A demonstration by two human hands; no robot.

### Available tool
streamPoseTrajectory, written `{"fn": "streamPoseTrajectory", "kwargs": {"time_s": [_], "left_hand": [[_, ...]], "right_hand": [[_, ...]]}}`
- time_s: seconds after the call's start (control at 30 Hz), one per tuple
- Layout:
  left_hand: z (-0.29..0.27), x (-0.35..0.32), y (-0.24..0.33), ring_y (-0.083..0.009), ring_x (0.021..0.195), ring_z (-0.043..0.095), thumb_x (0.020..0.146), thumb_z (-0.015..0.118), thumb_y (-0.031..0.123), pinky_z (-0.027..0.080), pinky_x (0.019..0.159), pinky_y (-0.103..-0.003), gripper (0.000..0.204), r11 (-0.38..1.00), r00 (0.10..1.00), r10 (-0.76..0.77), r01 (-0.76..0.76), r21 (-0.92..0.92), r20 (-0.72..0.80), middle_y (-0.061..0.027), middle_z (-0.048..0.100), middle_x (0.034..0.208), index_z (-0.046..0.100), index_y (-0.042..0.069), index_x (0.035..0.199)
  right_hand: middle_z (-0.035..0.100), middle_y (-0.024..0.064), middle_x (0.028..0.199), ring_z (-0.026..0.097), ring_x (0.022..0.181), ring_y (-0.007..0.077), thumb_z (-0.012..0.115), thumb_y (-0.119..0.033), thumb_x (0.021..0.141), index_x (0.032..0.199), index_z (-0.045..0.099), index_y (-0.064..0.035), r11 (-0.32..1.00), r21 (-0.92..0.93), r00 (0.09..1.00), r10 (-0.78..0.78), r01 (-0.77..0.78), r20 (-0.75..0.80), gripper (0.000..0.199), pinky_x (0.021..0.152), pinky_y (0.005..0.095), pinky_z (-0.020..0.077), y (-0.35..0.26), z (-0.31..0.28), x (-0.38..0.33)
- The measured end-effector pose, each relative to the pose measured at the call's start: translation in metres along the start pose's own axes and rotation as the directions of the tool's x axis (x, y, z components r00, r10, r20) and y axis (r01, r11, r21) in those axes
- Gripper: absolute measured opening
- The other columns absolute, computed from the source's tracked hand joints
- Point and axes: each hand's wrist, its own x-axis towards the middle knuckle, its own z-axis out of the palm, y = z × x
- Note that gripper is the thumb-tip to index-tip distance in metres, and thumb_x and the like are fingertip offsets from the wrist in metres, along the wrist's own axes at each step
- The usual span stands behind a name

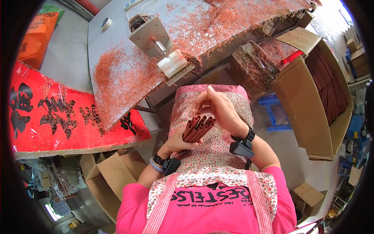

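My left hand (179, 141) is wrapped round a bundle of thin reddish-brown tubes (193, 133). The tubes stand slantwise above my lap, their hollow ends facing up and away from me and reaching uneven heights. Just above and to the right of those ends, my right hand (221, 108) is raised with its fingers loosely curved and a gap between them. Nothing shows in it, and it appears apart from the tubes. Beyond my lap, a metal spindle (159, 47) on a motor plate points at a white block (172, 63) at the table edge.
Curly reddish shavings cover much of the grey table (113, 37). To the right, a large cardboard box (302, 103) holds many similar tubes. A blue stool (274, 111) stands beneath. Left lies a red printed sheet (31, 136); below it is an open carton (117, 171).
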Motion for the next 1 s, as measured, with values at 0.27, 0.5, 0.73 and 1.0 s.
{"fn": "streamPoseTrajectory", "kwargs": {"time_s": [0.27,0.5,0.73,1.0], "left_hand": [[0.001,0.002,0.003,-0.0168,0.081,0.061,0.065,0.074,0.004,0.050,0.072,-0.031,0.067,0.997,0.997,-0.034,0.028,-0.073,-0.075,-0.0075,0.061,0.088,0.043,0.002,0.124],[0.001,0.004,0.002,-0.0151,0.080,0.060,0.069,0.072,0.006,0.050,0.068,-0.028,0.055,0.999,0.995,0.012,-0.016,-0.035,-0.102,-0.0065,0.062,0.086,0.048,0.001,0.117],[0.019,0.006,0.014,-0.0116,0.074,0.060,0.072,0.069,0.009,0.049,0.066,-0.025,0.033,0.996,0.974,0.003,0.018,0.091,-0.228,-0.0046,0.062,0.085,0.057,0.001,0.102],[0.014,0.002,0.008,-0.0107,0.072,0.059,0.072,0.069,0.010,0.048,0.065,-0.025,0.029,0.999,0.978,-0.008,0.017,0.039,-0.207,-0.0042,0.062,0.084,0.058,0.001,0.098]], "right_hand": [[0.061,0.0058,0.084,0.059,0.078,0.0143,0.042,-0.030,0.098,0.095,0.061,0.0033,0.970,0.224,0.978,0.127,-0.089,-0.164,0.038,0.073,0.0292,0.0506,0.003,-0.012,-0.006],[0.061,0.0036,0.084,0.059,0.080,0.0144,0.052,-0.018,0.092,0.094,0.064,0.0016,0.941,-0.304,0.984,-0.174,0.151,-0.048,0.023,0.072,0.0283,0.0479,-0.011,0.001,-0.013],[0.062,0.0037,0.087,0.057,0.082,0.0115,0.059,-0.006,0.080,0.100,0.066,-0.0016,0.655,-0.666,0.933,-0.278,0.357,0.227,0.021,0.070,0.0258,0.0453,-0.020,0.000,-0.013],[0.063,0.0030,0.092,0.057,0.084,0.0107,0.054,-0.003,0.082,0.101,0.064,0.0024,0.939,-0.341,0.991,-0.002,0.047,0.133,0.022,0.071,0.0236,0.0444,-0.029,0.002,-0.019]]}}
